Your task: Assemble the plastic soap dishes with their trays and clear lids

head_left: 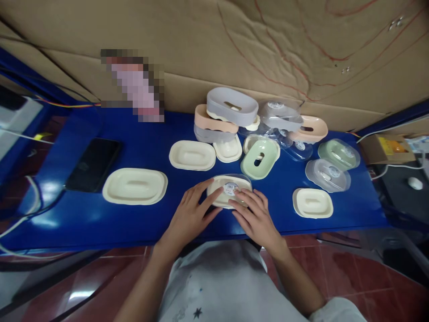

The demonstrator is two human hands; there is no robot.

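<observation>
In the head view, the labelled dish point(214, 199) sits at the near middle of the blue tabletop point(140, 228), right in front of the person, under a clear lid point(246, 179) with a round sticker point(230, 188). The left hand point(197, 203) lies on its left end and the right hand point(253, 208) on its right end, fingers spread over the lid and neither curled into a fist. Flanking it like this probably steadies the dish and spreads the pressure evenly; whether they press hard, I cannot tell.

Behind, a grey dish point(233, 105) tops a peach dish point(214, 120), likely piled to save room. A green dish point(260, 160) leans on a cream tray point(275, 147), and loose clear covers point(298, 152) crowd the back, within easy reach. To the right, a lidded grey dish point(326, 176) and a lidded green one point(338, 154) stand together, apart from the pile. More cream pieces lie to either side.

A dark phone-like slab point(93, 164) rests at the left, near cables point(33, 197). Wrinkled cardboard point(201, 49) backs the tabletop, a small box point(385, 150) stands beyond its right end, and red tiles point(331, 268) cover the floor.
</observation>
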